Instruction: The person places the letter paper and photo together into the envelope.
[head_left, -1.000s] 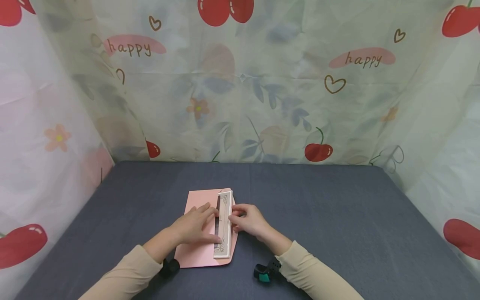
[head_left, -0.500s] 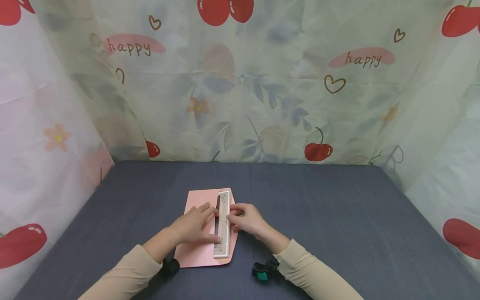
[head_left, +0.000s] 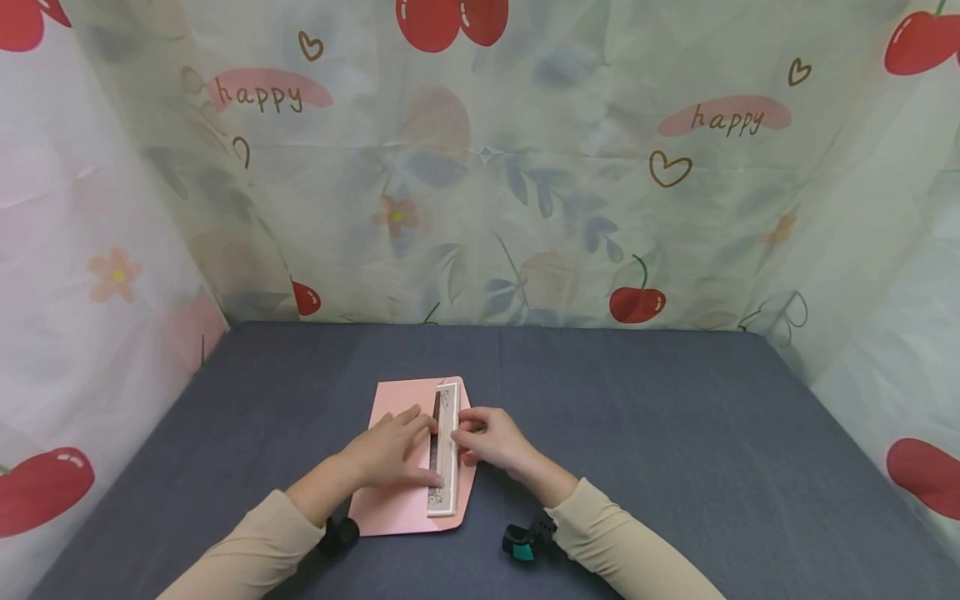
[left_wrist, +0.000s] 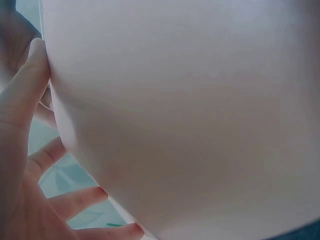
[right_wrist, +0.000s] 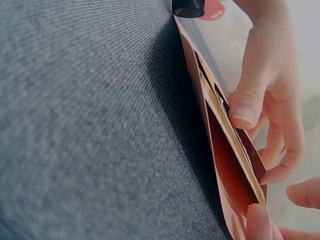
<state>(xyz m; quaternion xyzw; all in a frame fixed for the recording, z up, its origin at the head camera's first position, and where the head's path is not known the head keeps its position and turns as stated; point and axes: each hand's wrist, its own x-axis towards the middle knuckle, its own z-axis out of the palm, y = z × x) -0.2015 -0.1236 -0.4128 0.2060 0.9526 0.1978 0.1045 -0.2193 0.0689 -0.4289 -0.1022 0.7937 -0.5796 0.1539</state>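
A pink envelope lies on the dark cloth with its mouth to the right. A pale card with grey scroll ornament sticks out along that side; a dark strip borders its left edge. Spread over the envelope, my left hand rests its fingers and thumb near the mouth. My right hand pinches the card's outer edge between thumb and bent fingers. From the right wrist view, the card's edge sits between the parted envelope walls, with the left thumb at the rim. The card's inner part is hidden.
Dark blue-grey cloth covers the table. Patterned curtains with cherries and "happy" lettering stand behind and at both sides. Black wrist devices hang under the sleeves.
The card has slid a little left into the envelope, and my right hand has shifted left with it. My left hand and the envelope stay in place.
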